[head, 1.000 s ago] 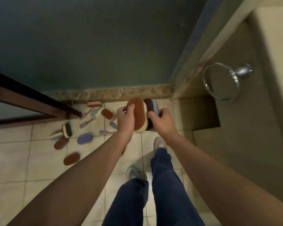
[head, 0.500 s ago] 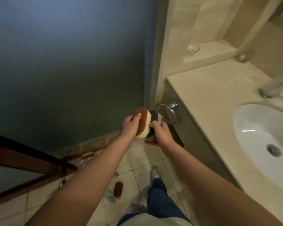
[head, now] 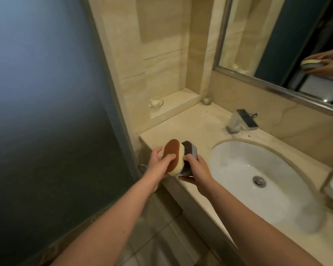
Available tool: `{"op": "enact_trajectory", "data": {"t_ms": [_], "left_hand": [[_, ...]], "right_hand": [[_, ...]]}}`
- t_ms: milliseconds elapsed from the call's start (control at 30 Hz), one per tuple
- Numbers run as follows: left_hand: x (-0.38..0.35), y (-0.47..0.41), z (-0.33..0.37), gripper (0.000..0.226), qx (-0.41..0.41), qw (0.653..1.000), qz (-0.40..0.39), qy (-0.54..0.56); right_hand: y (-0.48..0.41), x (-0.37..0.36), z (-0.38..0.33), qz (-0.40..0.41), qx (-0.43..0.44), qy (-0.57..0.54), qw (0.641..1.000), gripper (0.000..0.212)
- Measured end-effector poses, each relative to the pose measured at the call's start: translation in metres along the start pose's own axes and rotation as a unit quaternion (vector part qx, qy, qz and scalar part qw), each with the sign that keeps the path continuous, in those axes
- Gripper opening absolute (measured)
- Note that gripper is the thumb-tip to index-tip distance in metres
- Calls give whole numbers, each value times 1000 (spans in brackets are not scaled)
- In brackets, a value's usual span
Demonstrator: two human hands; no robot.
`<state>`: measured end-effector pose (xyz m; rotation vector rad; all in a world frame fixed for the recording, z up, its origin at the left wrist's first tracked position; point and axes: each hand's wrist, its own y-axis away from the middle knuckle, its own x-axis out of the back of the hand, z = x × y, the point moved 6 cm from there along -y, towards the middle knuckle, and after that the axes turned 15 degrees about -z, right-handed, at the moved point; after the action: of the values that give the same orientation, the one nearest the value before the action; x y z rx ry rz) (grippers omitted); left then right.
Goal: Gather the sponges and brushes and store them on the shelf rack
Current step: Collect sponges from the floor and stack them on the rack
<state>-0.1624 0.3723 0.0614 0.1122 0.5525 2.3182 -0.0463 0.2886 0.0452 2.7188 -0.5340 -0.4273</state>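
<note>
From the head camera, both bare forearms reach forward over the left corner of the beige stone worktop (head: pixel 190 120). The left hand (head: pixel 159 165) has its grip closed around a sponge with a brown scouring face and a cream foam body (head: pixel 173 156), thumb lying across the brown face and fingers curled behind. The right hand (head: pixel 197 169) has its grip closed on a second sponge, dark brown over pale blue (head: pixel 189 150), held on edge. The two sponges stand side by side and touch, above the worktop's front edge, just left of the white basin (head: pixel 238 169).

A chrome tap (head: pixel 240 121) stands behind the basin. On the recessed ledge (head: pixel 181 100) sits a small clear glass dish (head: pixel 155 103). The mirror (head: pixel 277 35) reflects hands holding what seems to be a sponge, though that part is blurred.
</note>
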Motion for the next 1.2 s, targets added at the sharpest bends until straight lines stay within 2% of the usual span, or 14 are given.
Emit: {"op": "enact_trajectory", "data": {"t_ms": [167, 433, 667, 900, 1067, 1200], "left_hand": [[-70, -46, 25, 53, -16, 998, -63, -24], [-160, -92, 35, 71, 11, 983, -170, -73], [-219, -101, 39, 82, -4, 942, -307, -133], [-264, -96, 69, 79, -44, 900, -401, -168], [-301, -76, 91, 68, -78, 866, -464, -171], [-329, -53, 119, 69, -114, 838, -504, -173]], "right_hand": [[-8, 77, -27, 36, 13, -18, 999, 23], [11, 163, -38, 104, 2, -73, 992, 38], [47, 197, -45, 171, 40, -88, 981, 47], [92, 207, -69, 307, 100, -86, 943, 35], [140, 204, -100, 385, 172, -73, 904, 29], [177, 207, -127, 433, 202, -51, 877, 35]]}}
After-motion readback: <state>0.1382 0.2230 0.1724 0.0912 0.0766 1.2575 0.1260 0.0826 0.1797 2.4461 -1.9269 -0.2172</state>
